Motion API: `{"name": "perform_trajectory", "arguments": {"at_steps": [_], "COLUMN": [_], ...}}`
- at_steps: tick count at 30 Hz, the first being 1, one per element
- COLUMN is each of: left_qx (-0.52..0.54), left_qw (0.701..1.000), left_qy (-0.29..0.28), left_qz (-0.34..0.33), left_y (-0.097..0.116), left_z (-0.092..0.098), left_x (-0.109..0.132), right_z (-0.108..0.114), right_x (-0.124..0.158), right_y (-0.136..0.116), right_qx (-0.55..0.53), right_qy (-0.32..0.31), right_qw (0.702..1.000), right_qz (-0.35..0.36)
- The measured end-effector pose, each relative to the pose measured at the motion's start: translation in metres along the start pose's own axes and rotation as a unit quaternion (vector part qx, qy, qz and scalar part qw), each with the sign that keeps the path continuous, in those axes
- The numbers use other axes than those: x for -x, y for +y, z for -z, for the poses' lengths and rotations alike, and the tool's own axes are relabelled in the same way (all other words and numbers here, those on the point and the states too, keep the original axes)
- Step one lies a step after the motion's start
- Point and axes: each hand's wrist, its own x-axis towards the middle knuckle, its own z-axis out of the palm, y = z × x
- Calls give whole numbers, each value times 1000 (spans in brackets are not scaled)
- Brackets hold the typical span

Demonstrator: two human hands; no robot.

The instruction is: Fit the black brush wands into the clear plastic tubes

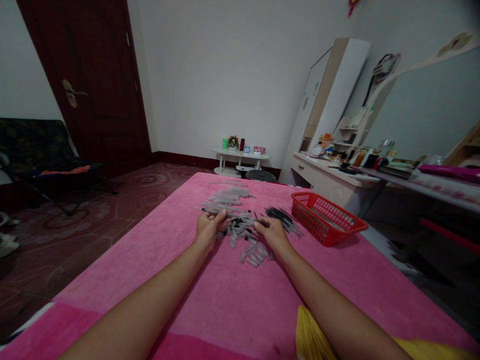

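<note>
My left hand (pixel 210 226) is closed on a slim clear pen barrel with a dark end, at the near edge of a pile of clear pen barrels (pixel 228 195). My right hand (pixel 273 232) is pinched at the other side, near the barrel's right end; what lies in its fingertips is too small to make out. Between and below the hands are small black pen parts (pixel 237 222) and a cluster of clear pen caps (pixel 255 256). Thin black pen refills (pixel 282 220) lie in a bundle just beyond my right hand.
A red plastic basket (pixel 326 220) stands at the right edge of the pink-covered table (pixel 150 265), with some thin items inside. Yellow cloth (pixel 313 335) lies near my right forearm. A dressing table (pixel 337 175) is at right, a folding chair (pixel 41 150) at left.
</note>
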Motion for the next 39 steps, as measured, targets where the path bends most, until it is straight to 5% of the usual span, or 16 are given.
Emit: {"name": "perform_trajectory", "arguments": {"at_steps": [12,32,39], "left_qx": [2,9,23], "left_qw": [1000,1000,996], "left_qy": [1,-4,-65], "left_qz": [16,24,64], "left_y": [2,0,-1], "left_z": [-6,-4,-4], "left_x": [6,4,6], "right_z": [-5,-4,-3], "right_x": [1,4,9], "right_y": [-1,-10,-15], "right_qx": [-86,71,183], "right_qy": [4,21,26], "right_qw": [996,994,971], "right_qz": [-32,79,153]}}
